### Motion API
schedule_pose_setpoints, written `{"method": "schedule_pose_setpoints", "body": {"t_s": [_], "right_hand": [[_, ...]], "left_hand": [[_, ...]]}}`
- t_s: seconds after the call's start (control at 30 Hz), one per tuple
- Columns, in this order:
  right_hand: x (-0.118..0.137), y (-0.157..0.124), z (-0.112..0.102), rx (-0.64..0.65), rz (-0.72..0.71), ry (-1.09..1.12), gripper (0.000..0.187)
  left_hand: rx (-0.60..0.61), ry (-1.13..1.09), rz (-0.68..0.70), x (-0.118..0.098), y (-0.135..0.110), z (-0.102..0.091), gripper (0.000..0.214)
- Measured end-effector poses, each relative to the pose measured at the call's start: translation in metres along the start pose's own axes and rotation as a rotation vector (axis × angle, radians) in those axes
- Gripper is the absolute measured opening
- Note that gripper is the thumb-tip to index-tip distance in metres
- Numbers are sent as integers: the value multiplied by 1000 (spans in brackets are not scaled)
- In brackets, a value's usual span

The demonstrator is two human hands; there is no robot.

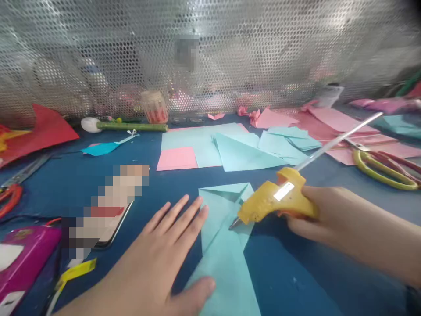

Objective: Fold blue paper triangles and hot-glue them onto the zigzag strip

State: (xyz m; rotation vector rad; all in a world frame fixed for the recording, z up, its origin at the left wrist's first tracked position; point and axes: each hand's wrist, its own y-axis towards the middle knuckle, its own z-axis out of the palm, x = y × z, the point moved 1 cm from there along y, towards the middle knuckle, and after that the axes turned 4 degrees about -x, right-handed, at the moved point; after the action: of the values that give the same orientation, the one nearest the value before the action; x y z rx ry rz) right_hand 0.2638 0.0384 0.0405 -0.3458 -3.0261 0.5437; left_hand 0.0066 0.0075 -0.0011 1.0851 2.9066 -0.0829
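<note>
A folded light-blue paper lies on the blue table in front of me, its upper end creased into flaps. My left hand rests flat with fingers stretched out, the fingertips at the paper's left edge and the thumb on its lower part. In my right hand is a yellow hot glue gun, the fingers wrapped round its handle. The gun's metal nozzle points down-left at the middle of the folded paper; whether it touches is hard to tell. A clear glue stick juts from its rear.
Light-blue sheets and pink papers lie behind the work. Yellow-handled scissors sit right, red-handled scissors left. A phone, a magenta object and a green stick are leftward. Perforated metal mesh stands behind.
</note>
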Motion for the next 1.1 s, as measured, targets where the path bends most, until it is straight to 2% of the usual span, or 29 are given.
{"method": "schedule_pose_setpoints", "body": {"t_s": [0.17, 0.63, 0.87, 1.1], "right_hand": [[-4, 4, 1, -15, -10, 20, 25], [-7, 7, 3, -41, -13, 24, 28], [-6, 7, 2, -49, -23, 34, 29], [-5, 7, 4, -47, -19, 30, 30]], "left_hand": [[3, -35, -16, 2, -7, -13, 75], [-3, -77, -32, 3, -8, -13, 75], [-146, -158, -114, -2, -3, -12, 70], [-152, -153, -116, -1, -5, -11, 71]]}}
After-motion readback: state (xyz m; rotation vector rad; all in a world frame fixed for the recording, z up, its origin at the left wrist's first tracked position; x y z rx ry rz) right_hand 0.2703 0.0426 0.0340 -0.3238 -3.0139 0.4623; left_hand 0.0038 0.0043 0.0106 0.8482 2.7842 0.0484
